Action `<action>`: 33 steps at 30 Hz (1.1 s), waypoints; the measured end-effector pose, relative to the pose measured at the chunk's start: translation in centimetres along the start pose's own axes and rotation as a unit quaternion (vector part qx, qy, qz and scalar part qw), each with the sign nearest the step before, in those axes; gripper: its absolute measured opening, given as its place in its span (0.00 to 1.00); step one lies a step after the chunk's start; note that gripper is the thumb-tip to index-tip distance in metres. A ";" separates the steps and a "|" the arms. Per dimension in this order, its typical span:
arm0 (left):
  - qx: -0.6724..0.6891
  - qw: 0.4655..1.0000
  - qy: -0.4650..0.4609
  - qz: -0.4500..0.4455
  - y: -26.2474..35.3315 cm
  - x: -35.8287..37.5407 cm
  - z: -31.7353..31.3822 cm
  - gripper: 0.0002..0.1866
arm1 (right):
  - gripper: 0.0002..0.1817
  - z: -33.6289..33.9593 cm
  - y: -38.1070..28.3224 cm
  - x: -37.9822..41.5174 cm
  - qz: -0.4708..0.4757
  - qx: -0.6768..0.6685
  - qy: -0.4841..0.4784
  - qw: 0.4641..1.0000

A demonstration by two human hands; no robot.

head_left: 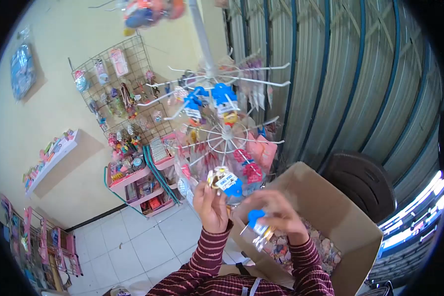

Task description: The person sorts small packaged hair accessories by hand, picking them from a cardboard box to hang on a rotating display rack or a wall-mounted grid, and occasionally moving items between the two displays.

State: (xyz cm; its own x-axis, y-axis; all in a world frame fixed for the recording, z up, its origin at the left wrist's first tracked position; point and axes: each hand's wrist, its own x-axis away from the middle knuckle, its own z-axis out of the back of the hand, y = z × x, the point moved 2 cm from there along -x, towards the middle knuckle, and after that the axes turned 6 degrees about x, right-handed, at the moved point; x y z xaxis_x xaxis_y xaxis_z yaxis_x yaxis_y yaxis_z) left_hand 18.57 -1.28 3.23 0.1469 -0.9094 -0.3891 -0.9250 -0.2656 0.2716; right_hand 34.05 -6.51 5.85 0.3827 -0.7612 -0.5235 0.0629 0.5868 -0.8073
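Note:
My left hand is raised at the lower tier of a white wire display rack. Its fingers pinch a white flower accessory on a blue-and-white card, close to the hook ends. Lower and to the right, my right hand, slightly blurred, grips a small clear packet with a blue card top over the cardboard box. Higher on the rack hang more blue-carded accessories. Pink beaded pieces hang just behind my hands.
A large open cardboard box with many small packets inside stands at my right. Behind it are a dark brown plastic chair and a folding metal shutter. A wire grid with trinkets and a pink drawer unit line the left wall.

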 end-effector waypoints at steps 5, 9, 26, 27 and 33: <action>-0.069 0.988 0.003 -0.139 2.8 0.1 0.6 0.05 | 0.29 -3.8 -1.3 -4.5 -0.086 -0.216 -0.076 0.970; -0.100 0.987 -0.010 -0.128 5.1 -1.1 1.4 0.11 | 0.27 -5.3 -1.5 -6.8 -0.078 -0.241 -0.062 0.965; -0.291 0.941 -0.169 0.046 9.6 -10.2 0.4 0.07 | 0.27 -7.0 -3.4 -11.3 0.043 0.185 0.131 0.973; -0.289 0.940 -0.176 0.049 9.7 -10.9 -0.4 0.07 | 0.27 -6.8 -3.6 -11.1 0.050 0.234 0.168 0.956; -0.233 0.945 -0.217 0.078 9.5 -14.1 -3.6 0.07 | 0.26 -7.5 -3.7 -10.2 0.046 0.243 0.268 0.931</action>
State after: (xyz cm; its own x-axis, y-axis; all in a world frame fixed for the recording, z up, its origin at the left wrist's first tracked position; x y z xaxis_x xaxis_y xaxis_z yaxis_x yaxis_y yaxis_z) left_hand 9.01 7.87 14.45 -0.2292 -0.7586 -0.6099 -0.6538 -0.3442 0.6739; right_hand 23.00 -2.97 12.09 -0.0990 -0.6541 -0.7499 0.5122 0.6126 -0.6019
